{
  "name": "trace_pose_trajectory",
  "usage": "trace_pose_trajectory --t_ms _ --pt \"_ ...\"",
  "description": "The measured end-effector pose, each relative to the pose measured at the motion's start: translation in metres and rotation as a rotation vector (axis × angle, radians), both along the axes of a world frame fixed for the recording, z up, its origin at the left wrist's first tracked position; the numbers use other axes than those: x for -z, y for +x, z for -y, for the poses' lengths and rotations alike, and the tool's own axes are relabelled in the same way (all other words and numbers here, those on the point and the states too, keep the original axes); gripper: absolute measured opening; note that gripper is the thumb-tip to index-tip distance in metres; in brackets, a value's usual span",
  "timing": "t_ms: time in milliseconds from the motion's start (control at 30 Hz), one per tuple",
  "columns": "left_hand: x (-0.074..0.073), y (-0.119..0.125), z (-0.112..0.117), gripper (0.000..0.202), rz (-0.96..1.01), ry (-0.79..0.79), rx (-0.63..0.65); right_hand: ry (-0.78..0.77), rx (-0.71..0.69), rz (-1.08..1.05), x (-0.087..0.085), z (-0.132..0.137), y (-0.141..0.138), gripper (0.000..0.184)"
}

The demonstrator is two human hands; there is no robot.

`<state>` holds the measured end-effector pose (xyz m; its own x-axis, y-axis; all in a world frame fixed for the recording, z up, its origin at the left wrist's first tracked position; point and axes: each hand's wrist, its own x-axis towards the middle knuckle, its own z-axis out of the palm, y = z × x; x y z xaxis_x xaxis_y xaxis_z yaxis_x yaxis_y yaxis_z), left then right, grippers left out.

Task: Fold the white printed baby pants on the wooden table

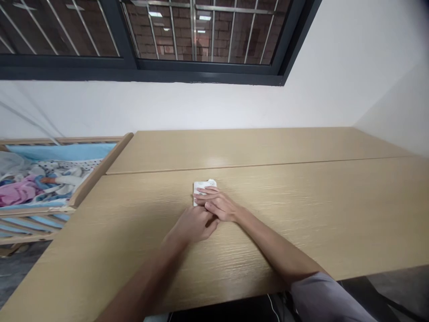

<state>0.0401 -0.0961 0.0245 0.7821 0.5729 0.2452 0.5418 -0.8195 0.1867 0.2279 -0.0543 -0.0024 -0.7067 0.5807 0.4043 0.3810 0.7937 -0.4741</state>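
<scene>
A small folded white cloth [202, 191] with faint print lies on the light wood table [311, 214], its edges partly covered. My right hand [217, 204] rests across it, the fingers pressed over its lower part. Just below, my left hand [192, 226] is curled and touches the right hand near the cloth's lower edge. Its fingertips are hidden, so any contact with the cloth does not show.
A second wood panel [254, 150] adjoins the table's far side, below a white wall [201, 107] and a barred window [201, 36]. A wooden crib [100, 165] holding blue and pink bedding stands to the left.
</scene>
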Motion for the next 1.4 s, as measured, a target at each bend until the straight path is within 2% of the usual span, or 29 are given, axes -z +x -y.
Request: trace_pose_trajectory --t_ms 67,233,467,633,700,800,933,1100,1233,1300,1400 --pt "0.000 0.002 0.002 0.023 -0.076 0.000 -0.037 -0.031 -0.003 0.085 0.003 -0.004 0.001 0.059" --pt "-0.001 0.003 0.003 0.033 -0.194 0.017 -0.074 -0.006 0.113 0.131 0.009 -0.014 0.008 0.052" --pt "0.004 0.003 0.001 0.034 -0.145 0.009 -0.089 -0.062 0.216 0.107 0.015 -0.019 0.010 0.056" --pt "0.009 0.000 -0.004 0.034 0.030 -0.028 -0.114 -0.149 0.437 -0.180 0.025 -0.027 0.016 0.061" --pt "0.010 -0.003 -0.010 0.035 0.139 -0.052 -0.176 -0.121 0.536 -0.332 0.029 -0.030 0.019 0.055" --pt "0.008 -0.010 -0.020 0.037 0.217 -0.061 -0.339 -0.073 0.622 -0.485 0.032 -0.033 0.020 0.043" --pt "0.007 -0.020 -0.030 0.043 0.165 -0.110 -0.508 -0.114 0.624 -0.538 0.030 -0.033 0.019 0.031" --pt "0.014 -0.023 -0.034 0.044 0.079 -0.180 -0.497 -0.217 0.573 -0.532 0.027 -0.032 0.017 0.028" --pt "0.015 -0.022 -0.033 0.044 0.020 -0.219 -0.484 -0.222 0.520 -0.452 0.026 -0.030 0.017 0.030" --pt "0.013 -0.022 -0.033 0.043 -0.021 -0.227 -0.509 -0.207 0.498 -0.408 0.025 -0.029 0.016 0.030" --pt "0.010 -0.023 -0.034 0.042 -0.081 -0.217 -0.617 -0.187 0.498 -0.367 0.022 -0.027 0.016 0.031"
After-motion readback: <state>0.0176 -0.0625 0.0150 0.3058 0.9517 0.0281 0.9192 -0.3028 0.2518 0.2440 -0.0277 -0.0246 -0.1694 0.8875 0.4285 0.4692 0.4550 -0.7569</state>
